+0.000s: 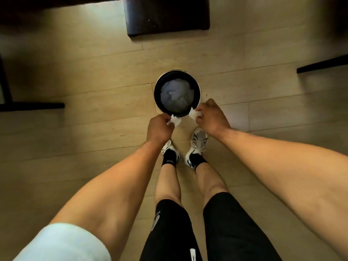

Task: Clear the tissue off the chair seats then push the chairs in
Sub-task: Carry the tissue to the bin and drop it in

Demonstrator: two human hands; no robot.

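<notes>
While both arms reach down, left hand (157,129) pinches crumpled tissue (175,120), right hand (211,117) grips second tissue wad (194,114), both at near rim of round bin (198,87).

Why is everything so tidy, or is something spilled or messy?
Nothing stands out. The left hand and right hand each hold crumpled white tissue by the round black bin, which already holds crumpled paper. No spill shows on the wood floor.

Bare forearms both sides, white short sleeve (62,243) on left arm. Black knee-length shorts (231,232) w/ small white marks. Black ankle socks (169,161), white-grey lace-up trainers (197,140) w/ black trim.
</notes>
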